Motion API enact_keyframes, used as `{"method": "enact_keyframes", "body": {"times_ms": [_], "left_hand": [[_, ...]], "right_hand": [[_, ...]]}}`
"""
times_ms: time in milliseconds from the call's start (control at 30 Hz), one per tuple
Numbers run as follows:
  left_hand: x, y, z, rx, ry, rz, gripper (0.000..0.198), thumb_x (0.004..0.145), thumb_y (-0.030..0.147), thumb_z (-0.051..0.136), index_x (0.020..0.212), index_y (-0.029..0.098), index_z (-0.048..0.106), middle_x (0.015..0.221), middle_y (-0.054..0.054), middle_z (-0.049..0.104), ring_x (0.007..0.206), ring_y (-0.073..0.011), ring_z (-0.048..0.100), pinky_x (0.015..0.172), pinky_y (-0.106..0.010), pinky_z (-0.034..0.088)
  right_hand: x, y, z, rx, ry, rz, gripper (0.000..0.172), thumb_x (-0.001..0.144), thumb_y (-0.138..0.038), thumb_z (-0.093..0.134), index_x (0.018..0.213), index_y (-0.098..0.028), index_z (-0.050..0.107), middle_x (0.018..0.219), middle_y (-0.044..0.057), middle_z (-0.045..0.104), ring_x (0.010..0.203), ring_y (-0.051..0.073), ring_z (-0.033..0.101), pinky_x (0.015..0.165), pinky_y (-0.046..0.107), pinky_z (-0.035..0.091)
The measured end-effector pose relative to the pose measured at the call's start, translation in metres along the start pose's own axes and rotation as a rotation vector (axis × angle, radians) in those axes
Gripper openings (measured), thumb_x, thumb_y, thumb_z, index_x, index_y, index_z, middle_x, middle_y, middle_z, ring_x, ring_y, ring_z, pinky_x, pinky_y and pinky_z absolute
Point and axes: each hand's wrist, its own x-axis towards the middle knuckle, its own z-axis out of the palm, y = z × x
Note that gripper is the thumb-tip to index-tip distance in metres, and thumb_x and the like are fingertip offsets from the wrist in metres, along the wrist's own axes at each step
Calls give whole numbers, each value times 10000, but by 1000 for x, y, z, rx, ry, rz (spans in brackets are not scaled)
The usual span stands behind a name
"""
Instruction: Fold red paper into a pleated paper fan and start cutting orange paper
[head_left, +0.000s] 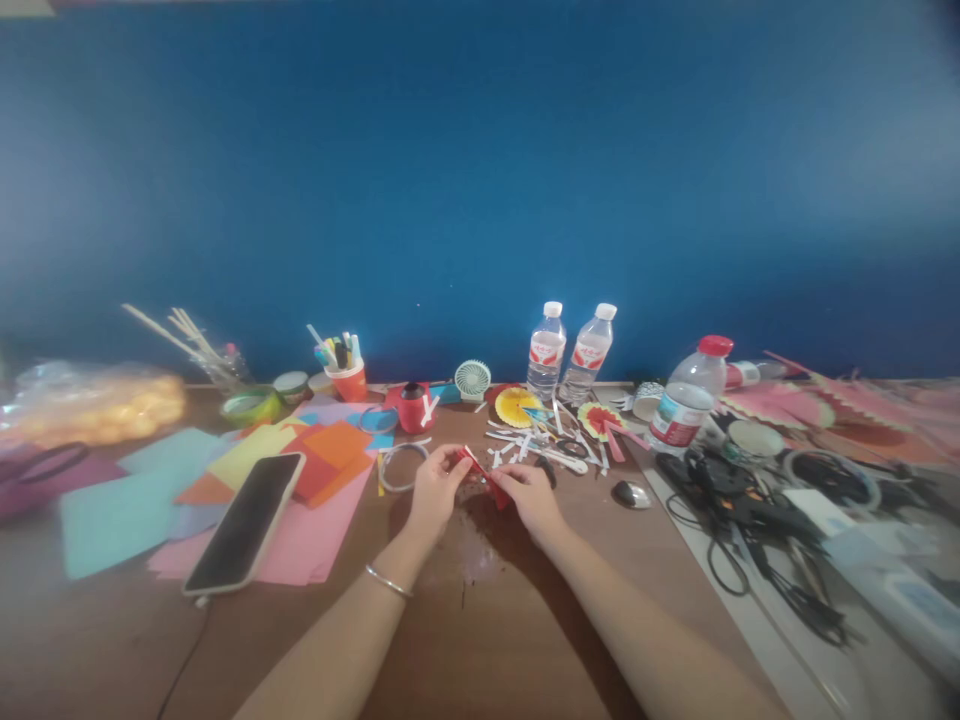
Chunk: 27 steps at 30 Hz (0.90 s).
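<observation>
Both of my hands hold one small piece of red paper above the brown table. My left hand pinches its upper left end, where a narrow white edge shows. With thumb and fingers closed, my right hand grips the other end of the paper. Whether the paper is folded or pleated is too small to tell. Just beyond my hands lie scattered white paper strips, a yellow pleated paper fan and a red-and-yellow one.
On the left, a phone rests on coloured paper sheets. Behind stand a cup of pens, a small fan and water bottles. A computer mouse and tangled black cables lie to the right.
</observation>
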Motion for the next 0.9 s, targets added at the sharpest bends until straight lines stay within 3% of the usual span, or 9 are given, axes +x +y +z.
{"method": "enact_keyframes", "body": {"times_ms": [267, 467, 600, 700, 900], "left_hand": [[-1, 7, 0, -13, -85, 54, 178, 660, 209, 673, 804, 167, 577, 803, -18, 634, 754, -140, 581, 709, -261, 460], [-4, 11, 1, -61, -150, 33, 202, 638, 181, 674, 818, 164, 583, 837, -29, 626, 815, -155, 573, 764, -273, 446], [-5, 15, 1, -103, -165, -17, 190, 703, 286, 594, 843, 158, 583, 863, -51, 608, 777, -162, 579, 693, -275, 469], [-5, 19, 1, -90, -170, -60, 223, 724, 361, 563, 779, 145, 586, 758, -39, 597, 642, -137, 563, 570, -240, 454], [-6, 18, 0, -20, -186, -105, 162, 577, 198, 716, 676, 140, 602, 639, 9, 599, 563, -97, 524, 555, -202, 405]], "right_hand": [[-1, -3, -1, 2, 30, -69, 249, 655, -366, 635, 780, -151, 650, 681, 34, 671, 589, 166, 608, 574, 276, 494], [-3, -7, -4, -132, 89, -188, 150, 707, -283, 595, 780, -166, 652, 764, 47, 675, 698, 186, 632, 665, 295, 504], [-4, -7, -7, -243, 131, -300, 130, 737, -266, 577, 803, -187, 657, 809, 52, 668, 781, 198, 614, 749, 328, 475], [-4, -7, -11, -323, 144, -386, 92, 731, -232, 591, 785, -209, 663, 832, 52, 656, 845, 207, 581, 813, 355, 433], [-5, -10, -13, -420, 183, -468, 103, 733, -197, 586, 810, -217, 652, 851, 54, 634, 877, 212, 547, 834, 363, 406]]}}
